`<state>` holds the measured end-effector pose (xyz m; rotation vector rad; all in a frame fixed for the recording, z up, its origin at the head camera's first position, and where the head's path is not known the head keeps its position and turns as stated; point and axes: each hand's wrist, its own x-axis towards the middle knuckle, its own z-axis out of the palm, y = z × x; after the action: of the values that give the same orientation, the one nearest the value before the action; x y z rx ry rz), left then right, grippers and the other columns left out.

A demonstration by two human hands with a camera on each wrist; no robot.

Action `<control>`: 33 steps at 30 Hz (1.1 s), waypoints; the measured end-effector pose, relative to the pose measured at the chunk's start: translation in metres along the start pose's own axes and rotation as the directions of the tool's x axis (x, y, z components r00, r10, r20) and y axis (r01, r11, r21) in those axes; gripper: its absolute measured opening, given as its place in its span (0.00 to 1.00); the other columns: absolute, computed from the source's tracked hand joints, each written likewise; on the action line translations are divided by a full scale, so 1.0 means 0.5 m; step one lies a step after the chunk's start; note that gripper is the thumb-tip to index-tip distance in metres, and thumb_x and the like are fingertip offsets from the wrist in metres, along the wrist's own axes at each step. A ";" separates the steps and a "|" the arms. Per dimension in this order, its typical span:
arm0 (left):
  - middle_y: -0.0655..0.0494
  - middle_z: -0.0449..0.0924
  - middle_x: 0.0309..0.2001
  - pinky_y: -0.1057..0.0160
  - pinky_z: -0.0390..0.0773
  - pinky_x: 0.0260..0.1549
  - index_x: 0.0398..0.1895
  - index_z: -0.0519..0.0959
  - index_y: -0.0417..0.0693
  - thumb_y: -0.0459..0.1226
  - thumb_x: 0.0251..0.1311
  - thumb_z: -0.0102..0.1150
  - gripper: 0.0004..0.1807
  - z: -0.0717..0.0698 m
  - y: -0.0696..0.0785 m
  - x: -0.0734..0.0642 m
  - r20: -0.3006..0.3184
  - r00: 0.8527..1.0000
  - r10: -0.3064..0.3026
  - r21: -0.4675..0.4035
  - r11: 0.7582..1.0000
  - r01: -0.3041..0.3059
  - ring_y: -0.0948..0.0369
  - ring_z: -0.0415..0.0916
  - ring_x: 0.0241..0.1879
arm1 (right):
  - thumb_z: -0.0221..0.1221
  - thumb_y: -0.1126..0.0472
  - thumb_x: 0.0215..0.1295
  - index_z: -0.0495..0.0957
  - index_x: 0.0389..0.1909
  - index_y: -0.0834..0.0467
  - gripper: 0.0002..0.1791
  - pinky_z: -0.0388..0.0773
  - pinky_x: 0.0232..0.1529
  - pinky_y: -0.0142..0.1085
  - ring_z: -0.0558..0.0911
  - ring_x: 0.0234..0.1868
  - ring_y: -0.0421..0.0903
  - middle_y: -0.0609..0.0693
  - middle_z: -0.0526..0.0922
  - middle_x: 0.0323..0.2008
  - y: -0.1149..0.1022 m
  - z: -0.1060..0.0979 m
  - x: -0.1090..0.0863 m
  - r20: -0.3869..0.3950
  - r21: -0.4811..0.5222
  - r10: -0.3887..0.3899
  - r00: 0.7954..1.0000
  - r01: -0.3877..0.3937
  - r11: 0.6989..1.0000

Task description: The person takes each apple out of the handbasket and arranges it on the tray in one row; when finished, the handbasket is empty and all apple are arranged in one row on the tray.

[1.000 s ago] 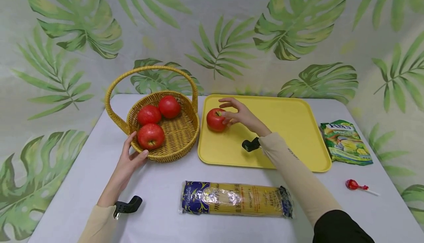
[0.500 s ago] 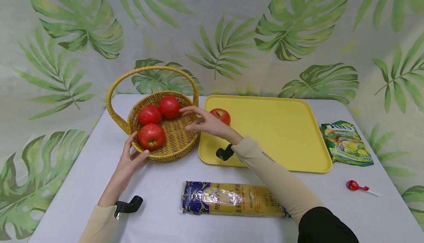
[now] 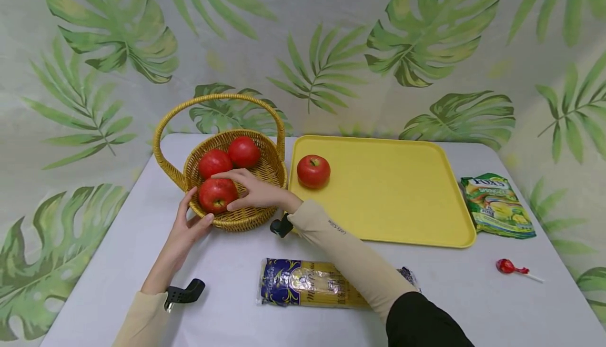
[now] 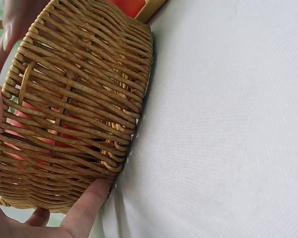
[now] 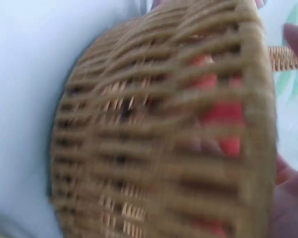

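A wicker basket (image 3: 246, 221) with a tall arched handle holds several red apples. My left hand (image 3: 187, 231) grips its near-left wall; in the left wrist view the thumb is at the rim and a finger (image 4: 89, 206) lies along the woven side. My right hand (image 3: 255, 189) is over the basket, fingers and thumb parted around the front apple (image 3: 216, 197), fingertips above it and the thumb at its right side. The right wrist view is blurred, mostly filled by the basket wall (image 5: 154, 134). Another red apple (image 3: 313, 171) sits at the left end of the yellow tray (image 3: 388, 194).
In front of the tray lies a long packet of spaghetti (image 3: 312, 284), partly covered by the right sleeve. To the right are a green candy bag (image 3: 497, 205) against the tray's edge and a red lollipop (image 3: 506, 266). A leaf-patterned cloth hangs behind the white table.
My right hand has let go of the apple on the tray and moved left, over the basket to the front apple. The left hand stays on the basket.
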<state>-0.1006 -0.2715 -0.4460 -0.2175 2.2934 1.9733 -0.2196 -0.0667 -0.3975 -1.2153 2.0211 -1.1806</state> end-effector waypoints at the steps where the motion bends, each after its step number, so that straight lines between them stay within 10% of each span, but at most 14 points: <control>1: 0.53 0.25 0.74 0.55 0.68 0.54 0.76 0.36 0.68 0.41 0.68 0.53 0.43 0.000 0.000 0.000 0.000 1.000 0.000 0.000 1.000 0.000 0.38 0.45 0.69 | 0.62 0.59 0.62 0.58 0.72 0.49 0.39 0.65 0.62 0.49 0.54 0.68 0.49 0.55 0.53 0.69 -0.002 0.004 0.005 0.001 -0.015 0.018 1.000 -0.018 1.000; 14: 0.52 0.23 0.74 0.72 0.74 0.47 0.76 0.37 0.64 0.39 0.68 0.53 0.43 0.001 -0.003 -0.001 0.016 0.999 0.042 -0.055 0.998 -0.041 0.38 0.45 0.69 | 0.63 0.60 0.59 0.60 0.71 0.43 0.39 0.57 0.66 0.50 0.42 0.73 0.48 0.56 0.41 0.73 -0.007 0.050 0.050 -0.030 -0.022 0.205 0.978 -0.206 0.978; 33: 0.51 0.23 0.74 0.67 0.73 0.50 0.76 0.37 0.62 0.36 0.68 0.53 0.43 0.000 -0.007 0.001 0.006 0.999 0.051 -0.041 0.998 -0.050 0.36 0.44 0.69 | 0.69 0.71 0.51 0.64 0.66 0.48 0.42 0.83 0.37 0.39 0.71 0.51 0.50 0.57 0.60 0.58 0.000 0.039 0.038 -0.174 0.291 0.290 0.941 -0.232 0.928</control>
<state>-0.1007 -0.2718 -0.4496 -0.1569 2.2780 2.0426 -0.2139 -0.0913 -0.4070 -0.6867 2.0156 -1.4397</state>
